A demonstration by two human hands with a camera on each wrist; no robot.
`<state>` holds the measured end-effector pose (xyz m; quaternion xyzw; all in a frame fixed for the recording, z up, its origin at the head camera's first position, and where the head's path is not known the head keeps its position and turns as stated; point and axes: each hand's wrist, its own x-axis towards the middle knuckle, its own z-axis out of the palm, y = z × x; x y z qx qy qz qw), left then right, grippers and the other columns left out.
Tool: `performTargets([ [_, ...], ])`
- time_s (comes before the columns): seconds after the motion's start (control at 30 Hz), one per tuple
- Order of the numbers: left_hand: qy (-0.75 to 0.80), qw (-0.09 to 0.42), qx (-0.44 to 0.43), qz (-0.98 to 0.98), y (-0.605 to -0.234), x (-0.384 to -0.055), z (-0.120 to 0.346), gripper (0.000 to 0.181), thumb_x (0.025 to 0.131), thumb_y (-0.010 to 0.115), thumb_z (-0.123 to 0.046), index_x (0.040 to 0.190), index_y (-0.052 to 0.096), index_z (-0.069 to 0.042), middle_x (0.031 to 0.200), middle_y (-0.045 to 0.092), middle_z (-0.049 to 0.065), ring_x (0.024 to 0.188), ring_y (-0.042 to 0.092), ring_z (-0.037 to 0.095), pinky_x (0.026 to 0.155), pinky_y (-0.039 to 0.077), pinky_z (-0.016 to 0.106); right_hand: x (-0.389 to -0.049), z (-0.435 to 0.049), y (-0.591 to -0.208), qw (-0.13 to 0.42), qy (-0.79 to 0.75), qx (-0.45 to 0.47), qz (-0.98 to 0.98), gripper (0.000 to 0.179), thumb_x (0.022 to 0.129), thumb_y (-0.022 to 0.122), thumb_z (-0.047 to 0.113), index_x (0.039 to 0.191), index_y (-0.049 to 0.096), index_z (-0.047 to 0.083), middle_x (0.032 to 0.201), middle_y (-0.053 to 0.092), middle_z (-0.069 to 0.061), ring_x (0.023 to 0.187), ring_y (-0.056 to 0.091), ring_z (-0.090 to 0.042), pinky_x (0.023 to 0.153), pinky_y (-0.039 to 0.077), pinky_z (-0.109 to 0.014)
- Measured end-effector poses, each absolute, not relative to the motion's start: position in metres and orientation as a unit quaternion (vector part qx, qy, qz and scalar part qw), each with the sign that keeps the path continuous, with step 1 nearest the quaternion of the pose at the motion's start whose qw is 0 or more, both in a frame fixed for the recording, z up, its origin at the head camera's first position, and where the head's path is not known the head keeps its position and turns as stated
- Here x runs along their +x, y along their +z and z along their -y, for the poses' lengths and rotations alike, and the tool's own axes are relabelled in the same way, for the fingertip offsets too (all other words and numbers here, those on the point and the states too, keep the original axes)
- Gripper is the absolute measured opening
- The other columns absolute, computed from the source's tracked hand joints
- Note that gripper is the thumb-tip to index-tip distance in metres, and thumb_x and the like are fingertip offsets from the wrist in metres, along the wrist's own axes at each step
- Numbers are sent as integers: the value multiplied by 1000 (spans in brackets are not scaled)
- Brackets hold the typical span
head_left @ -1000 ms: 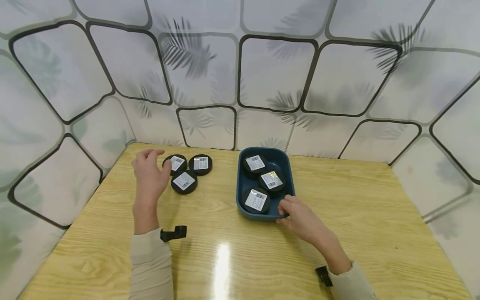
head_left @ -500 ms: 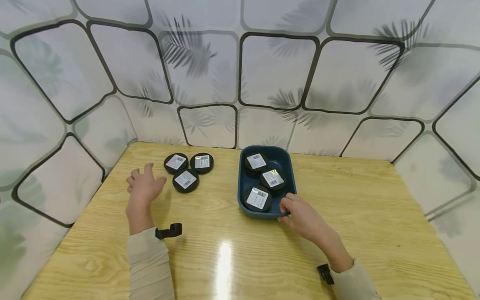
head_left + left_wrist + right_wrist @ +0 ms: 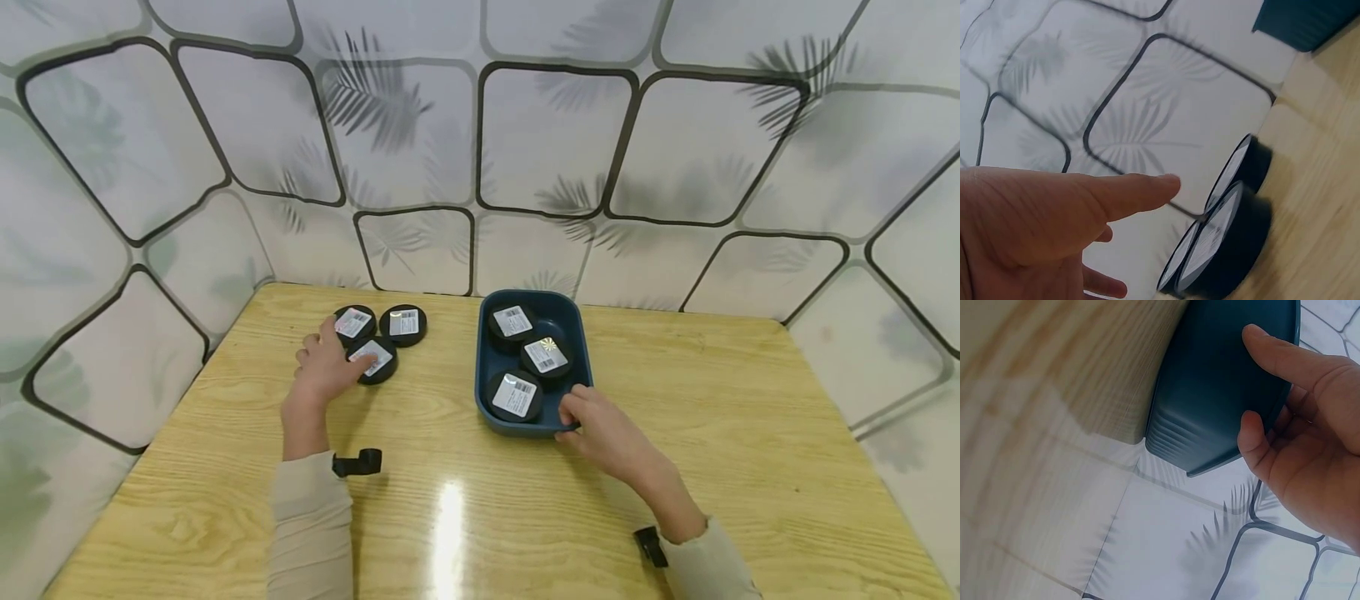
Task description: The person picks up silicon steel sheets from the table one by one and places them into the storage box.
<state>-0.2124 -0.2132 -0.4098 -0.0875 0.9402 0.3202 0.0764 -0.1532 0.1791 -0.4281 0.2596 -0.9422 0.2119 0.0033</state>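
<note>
Three flat black round tubs with white labels lie clustered on the table's left. My left hand (image 3: 326, 367) hovers with thumb stretched over the nearest tub (image 3: 383, 353), its other fingers beside the back left tub (image 3: 354, 322). In the left wrist view a gap shows between the straight thumb (image 3: 1138, 190) and the near tub (image 3: 1235, 250). The back right tub (image 3: 403, 323) lies apart from this hand. My right hand (image 3: 603, 433) grips the near right corner of a blue plastic bin (image 3: 517, 430), thumb outside and fingers over the rim.
Inside the bin sit three similar tubs, one at the back (image 3: 512, 322), one in the middle (image 3: 546, 357) and one at the front (image 3: 514, 395). A patterned wall (image 3: 420, 250) rises right behind the wooden table (image 3: 750, 433). Each wrist wears a black strap mount.
My left hand first drew back to the left, away from the tubs, then came right again over them. The right hand keeps its hold on the bin.
</note>
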Motion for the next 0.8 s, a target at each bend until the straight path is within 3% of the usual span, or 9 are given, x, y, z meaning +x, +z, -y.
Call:
performTargets([
  [0.17,305,74,-80,-946,-412,-215,195,104,90,70,-37,156,-3,-6,148,10,45,134,19,62,103,26,72,-154,-179,-428,8,209,262,942,35,76,85,7,75,51,15,77,40,5,73,40,-12,64,36,-26],
  [0.8,287,97,-103,-947,-422,-220,181,101,90,72,-27,157,-1,-7,148,9,44,134,20,60,106,23,70,-154,-179,-429,7,211,266,941,35,76,85,6,75,51,15,77,40,5,73,40,-12,64,37,-26],
])
